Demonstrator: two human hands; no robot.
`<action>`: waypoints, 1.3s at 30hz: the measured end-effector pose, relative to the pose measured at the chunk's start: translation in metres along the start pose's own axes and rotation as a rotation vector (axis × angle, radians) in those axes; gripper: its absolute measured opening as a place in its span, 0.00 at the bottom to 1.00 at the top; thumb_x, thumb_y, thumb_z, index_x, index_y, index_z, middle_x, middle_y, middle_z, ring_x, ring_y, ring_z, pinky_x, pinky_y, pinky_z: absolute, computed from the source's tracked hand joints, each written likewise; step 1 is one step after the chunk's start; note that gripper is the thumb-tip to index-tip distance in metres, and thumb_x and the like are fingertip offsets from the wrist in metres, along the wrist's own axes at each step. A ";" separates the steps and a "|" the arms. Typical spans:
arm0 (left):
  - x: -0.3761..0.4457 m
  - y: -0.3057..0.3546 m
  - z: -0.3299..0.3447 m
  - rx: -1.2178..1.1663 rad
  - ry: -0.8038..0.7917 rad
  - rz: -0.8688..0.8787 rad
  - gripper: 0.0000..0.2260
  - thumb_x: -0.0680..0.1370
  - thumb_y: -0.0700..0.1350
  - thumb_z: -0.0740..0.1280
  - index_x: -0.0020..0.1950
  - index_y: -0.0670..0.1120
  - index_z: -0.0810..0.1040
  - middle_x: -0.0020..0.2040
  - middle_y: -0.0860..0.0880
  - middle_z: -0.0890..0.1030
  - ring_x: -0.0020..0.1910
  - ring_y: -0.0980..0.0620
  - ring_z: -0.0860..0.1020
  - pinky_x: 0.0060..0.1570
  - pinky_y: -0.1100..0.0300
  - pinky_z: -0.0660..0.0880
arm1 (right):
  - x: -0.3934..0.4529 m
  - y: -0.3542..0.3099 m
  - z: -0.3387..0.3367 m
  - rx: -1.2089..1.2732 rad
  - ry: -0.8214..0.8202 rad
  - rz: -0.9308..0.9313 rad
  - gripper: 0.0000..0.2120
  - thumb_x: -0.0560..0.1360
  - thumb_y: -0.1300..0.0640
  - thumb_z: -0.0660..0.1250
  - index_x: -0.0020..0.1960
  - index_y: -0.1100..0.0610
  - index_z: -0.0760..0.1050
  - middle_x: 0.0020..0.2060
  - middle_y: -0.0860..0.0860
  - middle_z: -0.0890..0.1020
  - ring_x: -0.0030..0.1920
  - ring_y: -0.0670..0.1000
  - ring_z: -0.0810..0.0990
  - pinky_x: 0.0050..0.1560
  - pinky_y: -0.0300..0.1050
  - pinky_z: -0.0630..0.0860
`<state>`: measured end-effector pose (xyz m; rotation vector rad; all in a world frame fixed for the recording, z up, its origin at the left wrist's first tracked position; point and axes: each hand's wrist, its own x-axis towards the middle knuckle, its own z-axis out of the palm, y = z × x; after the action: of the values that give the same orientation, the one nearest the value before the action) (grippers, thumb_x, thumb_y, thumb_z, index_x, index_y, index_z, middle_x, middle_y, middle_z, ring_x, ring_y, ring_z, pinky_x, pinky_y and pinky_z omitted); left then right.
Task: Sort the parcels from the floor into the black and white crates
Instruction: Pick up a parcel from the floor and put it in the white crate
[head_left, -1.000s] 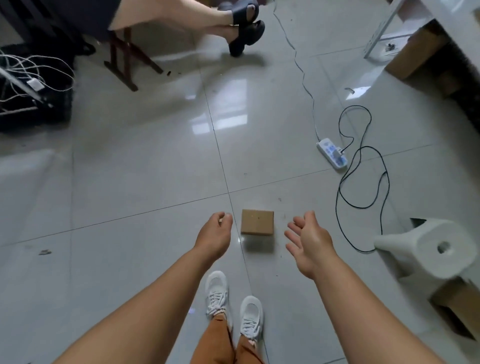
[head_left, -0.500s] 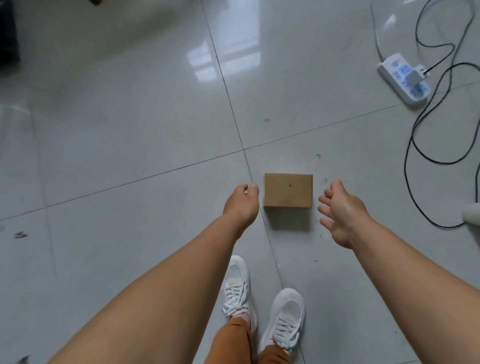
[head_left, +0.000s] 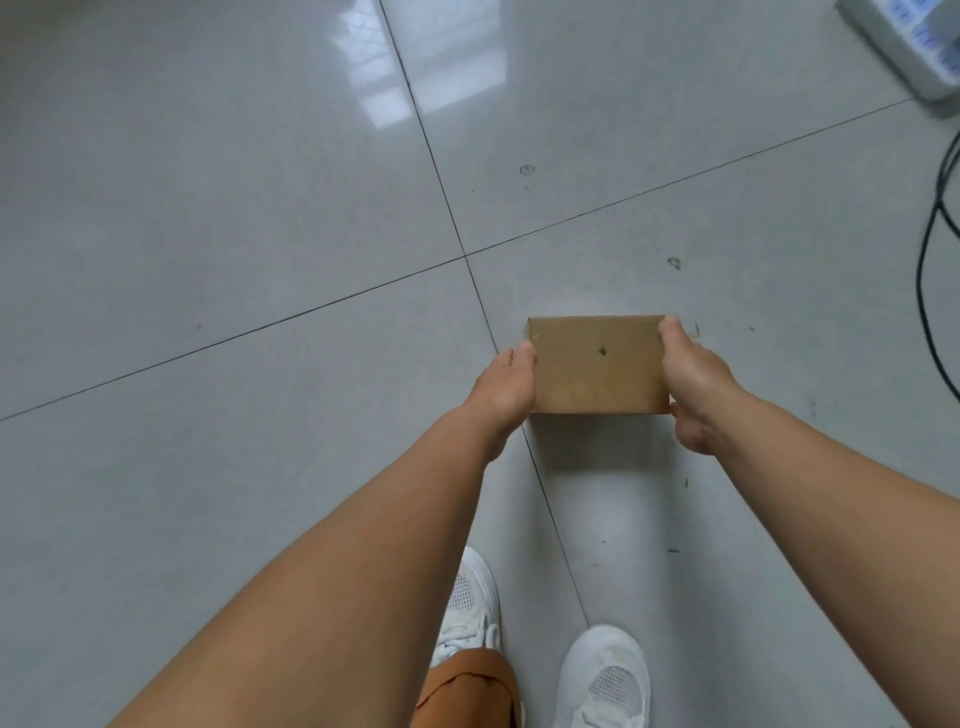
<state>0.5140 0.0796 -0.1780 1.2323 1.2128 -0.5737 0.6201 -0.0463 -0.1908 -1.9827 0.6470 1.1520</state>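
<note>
1. Left hand (head_left: 506, 387): fingers against the parcel's (head_left: 597, 364) short left end, thumb up near the top corner. Curl round the edge not readable from above; contact looks real.
2. Right hand (head_left: 693, 387): thumb on the top edge at the 1 o'clock corner, fingers wrapped down the right end. Holding, it seems.
3. Parcel: small brown cardboard box, lying flat on the floor (head_left: 234, 208) between the two hands, at 12 o'clock from the white shoes (head_left: 605, 675). Whether it is off the tile yet, cannot tell.
4. Handling, my judgement: stiff, square-edged, probably light; one dark mark on the top face. Matte card should grip well, but the glossy tile lets it slide if pushed sideways.
5. Best hold: opposite short ends, squeezed inward, as now.
6. Outward: power strip (head_left: 904, 47) and black cable (head_left: 930, 249) at 2 o'clock, well apart. No crates in view.
</note>
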 end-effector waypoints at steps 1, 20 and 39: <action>0.003 0.000 0.001 -0.027 -0.010 -0.014 0.22 0.83 0.53 0.47 0.73 0.45 0.64 0.65 0.50 0.69 0.55 0.53 0.65 0.56 0.61 0.60 | 0.003 0.001 0.002 -0.005 -0.004 0.006 0.29 0.79 0.37 0.50 0.73 0.51 0.62 0.64 0.50 0.71 0.59 0.53 0.72 0.56 0.50 0.65; -0.221 0.106 -0.085 -0.432 0.241 0.092 0.27 0.81 0.62 0.42 0.55 0.52 0.77 0.48 0.52 0.80 0.49 0.53 0.76 0.55 0.51 0.68 | -0.237 -0.112 -0.050 0.123 -0.072 -0.115 0.25 0.80 0.40 0.48 0.47 0.53 0.78 0.49 0.48 0.80 0.54 0.50 0.74 0.59 0.48 0.60; -0.523 0.128 -0.159 -0.742 0.484 0.385 0.21 0.81 0.57 0.50 0.42 0.45 0.74 0.41 0.46 0.77 0.42 0.47 0.75 0.46 0.54 0.71 | -0.520 -0.195 -0.084 0.019 -0.337 -0.452 0.22 0.79 0.39 0.54 0.45 0.56 0.76 0.44 0.48 0.81 0.44 0.51 0.76 0.54 0.47 0.64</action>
<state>0.3958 0.1302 0.3682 0.9278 1.3552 0.4645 0.5595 0.0323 0.3619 -1.7383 0.0297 1.1459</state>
